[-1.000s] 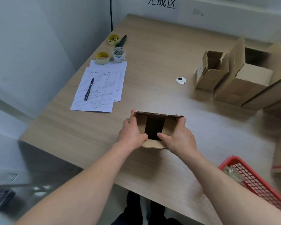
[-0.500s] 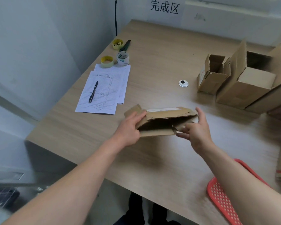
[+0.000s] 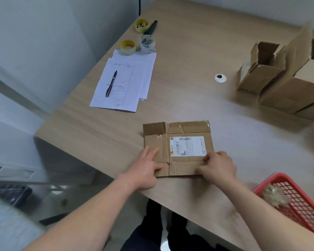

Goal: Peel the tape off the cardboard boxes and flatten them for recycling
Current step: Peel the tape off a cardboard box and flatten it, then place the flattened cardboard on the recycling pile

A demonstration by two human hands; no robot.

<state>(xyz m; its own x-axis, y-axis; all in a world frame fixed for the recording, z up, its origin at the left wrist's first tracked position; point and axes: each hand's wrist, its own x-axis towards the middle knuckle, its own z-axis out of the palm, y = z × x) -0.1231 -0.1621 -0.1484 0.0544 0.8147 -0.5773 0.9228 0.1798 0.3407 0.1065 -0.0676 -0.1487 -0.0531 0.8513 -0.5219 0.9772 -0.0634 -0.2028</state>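
Pale wood-grain counter (image 3: 198, 51) carried all. Open brown cardboard boxes (image 3: 286, 82) waited far right, well apart, unflattened. Collapsed brown cardboard box with white shipping label (image 3: 178, 149) lay flat near front edge, within easy reach. Left hand (image 3: 145, 171) rested fingers spread on left panel, likely pinning creases; grasped nothing. Right hand (image 3: 217, 167) lay curled over lower right corner, pressing; pinch of tape or edge unclear.

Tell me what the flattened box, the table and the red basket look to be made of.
Flattened box: brown cardboard, matte, with creased flaps, a white printed label and glossy clear tape strips. Table: light wood-grain top, smooth; probably laminate, though it could be real wood. Red basket: looks like moulded plastic, with an open grid wall and a slight sheen.
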